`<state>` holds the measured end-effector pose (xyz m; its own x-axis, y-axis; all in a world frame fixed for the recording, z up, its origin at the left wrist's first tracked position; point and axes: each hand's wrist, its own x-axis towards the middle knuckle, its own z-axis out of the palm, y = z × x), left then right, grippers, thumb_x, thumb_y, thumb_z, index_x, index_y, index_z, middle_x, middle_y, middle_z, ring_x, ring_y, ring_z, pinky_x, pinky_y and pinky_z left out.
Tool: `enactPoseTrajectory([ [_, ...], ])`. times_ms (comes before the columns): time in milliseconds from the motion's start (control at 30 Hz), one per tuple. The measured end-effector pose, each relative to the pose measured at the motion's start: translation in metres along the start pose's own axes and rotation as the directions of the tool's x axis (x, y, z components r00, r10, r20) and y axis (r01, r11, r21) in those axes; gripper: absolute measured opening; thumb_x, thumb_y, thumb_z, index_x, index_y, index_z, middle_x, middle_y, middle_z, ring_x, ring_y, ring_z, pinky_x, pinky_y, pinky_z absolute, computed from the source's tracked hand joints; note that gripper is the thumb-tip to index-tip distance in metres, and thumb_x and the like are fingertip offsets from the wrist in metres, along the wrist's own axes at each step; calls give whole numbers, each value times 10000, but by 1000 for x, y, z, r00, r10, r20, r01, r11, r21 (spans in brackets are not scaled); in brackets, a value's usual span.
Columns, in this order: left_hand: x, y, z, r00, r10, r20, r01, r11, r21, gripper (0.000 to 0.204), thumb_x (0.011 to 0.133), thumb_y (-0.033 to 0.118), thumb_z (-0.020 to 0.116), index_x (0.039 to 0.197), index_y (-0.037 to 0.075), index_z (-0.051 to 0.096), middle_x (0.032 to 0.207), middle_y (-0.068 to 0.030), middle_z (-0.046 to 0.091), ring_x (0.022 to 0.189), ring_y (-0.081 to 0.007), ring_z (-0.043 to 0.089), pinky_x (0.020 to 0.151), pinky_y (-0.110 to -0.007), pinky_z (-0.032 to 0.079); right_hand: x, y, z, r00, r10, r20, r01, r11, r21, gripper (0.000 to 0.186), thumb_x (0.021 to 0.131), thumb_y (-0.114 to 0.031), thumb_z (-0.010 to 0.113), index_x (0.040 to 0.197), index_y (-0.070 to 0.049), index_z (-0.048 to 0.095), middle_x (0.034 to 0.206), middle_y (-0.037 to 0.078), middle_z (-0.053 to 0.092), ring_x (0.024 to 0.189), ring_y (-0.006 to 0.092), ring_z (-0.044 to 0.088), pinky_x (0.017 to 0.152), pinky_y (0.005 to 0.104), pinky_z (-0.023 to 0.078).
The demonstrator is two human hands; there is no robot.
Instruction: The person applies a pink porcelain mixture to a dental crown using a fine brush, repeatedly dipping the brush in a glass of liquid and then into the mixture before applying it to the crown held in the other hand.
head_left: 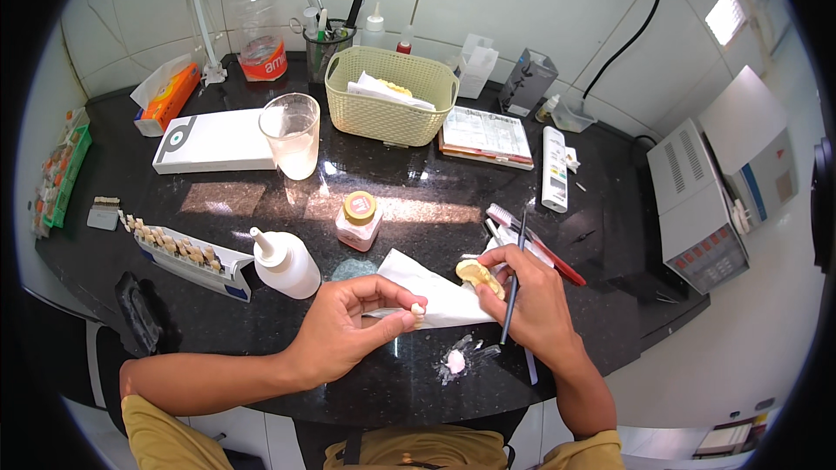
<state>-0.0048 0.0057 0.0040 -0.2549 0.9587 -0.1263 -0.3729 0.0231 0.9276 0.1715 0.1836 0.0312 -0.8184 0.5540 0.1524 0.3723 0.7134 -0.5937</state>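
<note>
Work seemed partway along: a small, whitish, tooth-shaped piece (418, 309) sat pinched between the left hand's (341, 331) thumb and forefinger, apart from the pale-yellow, curved dental cast (474, 272), which the right hand (542, 300) gripped together with a slim, dark-blue rod-like tool (515, 283). A pinkish-white paste mound (455, 360) already lay smeared out on the glossy black stone counter (348, 402), apparently prepared; how much remained could not be told.

Hands (341, 326) (538, 303) with white piece (418, 309), yellow cast (471, 272)
</note>
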Motion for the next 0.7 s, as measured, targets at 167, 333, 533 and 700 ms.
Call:
enactPoseTrajectory([
  [167, 1, -1, 1, 1000, -13, 2, 13, 1000, -19, 199, 920, 43, 656, 1075, -80, 635, 1128, -149, 665, 1044, -177, 631, 950, -320, 530, 1, 9, 0, 994, 71, -85, -44, 956, 292, 254, 830, -46, 676, 1070, 18, 622, 987, 153, 678, 824, 210, 691, 721, 332, 536],
  [333, 0, 0, -1, 1000, -14, 17, 15, 996, -92, 195, 925, 46, 651, 1077, -74, 627, 1149, -157, 656, 1060, -184, 626, 941, -329, 547, 5, 1, -6, 956, 286, 57, -241, 667, 704, 261, 928, -50, 621, 1173, 25, 569, 1043, 134, 682, 879, 128, 691, 695, 241, 537],
  [533, 4, 3, -2, 994, -93, 55, 103, 970, -222, 126, 933, 42, 638, 1040, -21, 619, 1160, -192, 649, 1134, -238, 630, 898, -310, 577, 9, 3, -15, 941, 243, 234, -333, 564, 756, 423, 960, -118, 621, 1334, 37, 500, 1069, 142, 673, 838, 112, 658, 648, 223, 530],
  [700, 4, 1, -7, 988, -123, 93, 147, 934, -325, 136, 939, 54, 635, 1064, 4, 617, 1129, -168, 656, 1169, -256, 617, 903, -306, 576, 6, -9, -17, 924, 147, 352, -381, 304, 873, 512, 974, -122, 567, 1406, 84, 386, 1202, 232, 604, 1024, 238, 658, 896, 324, 554],
])
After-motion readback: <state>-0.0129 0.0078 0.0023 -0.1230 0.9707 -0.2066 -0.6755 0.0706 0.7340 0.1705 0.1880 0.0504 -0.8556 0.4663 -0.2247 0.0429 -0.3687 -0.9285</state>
